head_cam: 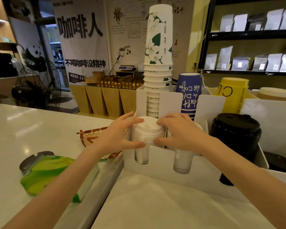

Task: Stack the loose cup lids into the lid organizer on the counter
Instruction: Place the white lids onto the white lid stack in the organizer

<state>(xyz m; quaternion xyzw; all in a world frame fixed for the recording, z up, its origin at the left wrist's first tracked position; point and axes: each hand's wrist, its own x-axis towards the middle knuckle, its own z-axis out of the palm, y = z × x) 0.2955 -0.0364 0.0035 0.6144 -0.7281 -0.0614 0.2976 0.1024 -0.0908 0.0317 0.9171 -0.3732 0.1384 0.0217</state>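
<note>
A stack of white cup lids (147, 131) stands in the left front slot of the white lid organizer (157, 161) on the counter. My left hand (117, 136) grips the stack's left side, thumb low and fingers over the top. On the other side my right hand (180, 131) holds it the same way. The stack's lower part shows through the slot's front cut-out. Another white lid stack (182, 162) fills the slot to the right, mostly hidden behind my right hand. A stack of black lids (236, 129) sits in the rightmost slot.
Behind the lids the organizer holds a tall stack of white floral cups (158, 60), blue cups (189, 95) and yellow cups (233, 93). A green packet (43, 172) and a woven tray (91, 138) lie on the white counter (23, 129) at left. A white tray (163, 204) sits in front.
</note>
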